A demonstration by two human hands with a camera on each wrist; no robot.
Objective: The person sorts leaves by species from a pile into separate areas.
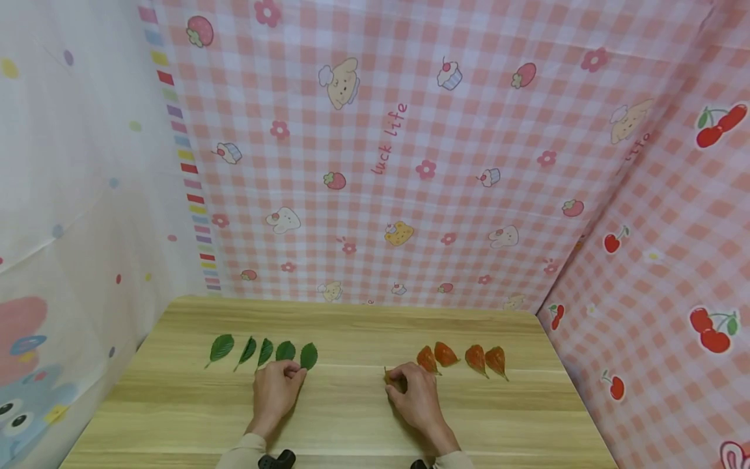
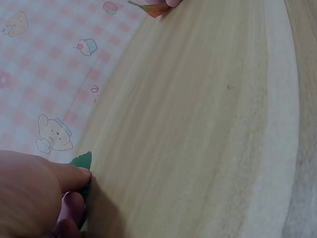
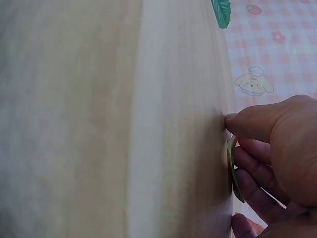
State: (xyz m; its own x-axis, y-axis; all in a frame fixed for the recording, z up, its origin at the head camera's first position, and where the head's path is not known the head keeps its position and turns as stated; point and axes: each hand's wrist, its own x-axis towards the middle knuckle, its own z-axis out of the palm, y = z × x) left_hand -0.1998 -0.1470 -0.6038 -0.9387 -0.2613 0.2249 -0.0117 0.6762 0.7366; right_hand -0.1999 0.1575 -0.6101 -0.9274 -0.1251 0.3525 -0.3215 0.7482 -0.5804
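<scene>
My left hand is at the right end of a row of green leaves. Its thumb and fingertips pinch the lower edge of the rightmost green leaf, whose tip shows past the thumb in the left wrist view. My right hand is low over the table, left of several orange leaves. It holds another orange leaf, with the thin stem sticking out past the fingers. In the right wrist view this leaf appears edge-on against the fingers, partly hidden.
Other green leaves lie spaced out toward the left of the wooden table. Two more orange leaves lie at the right. A pink checked cloth hangs behind the table, with cloths along both sides.
</scene>
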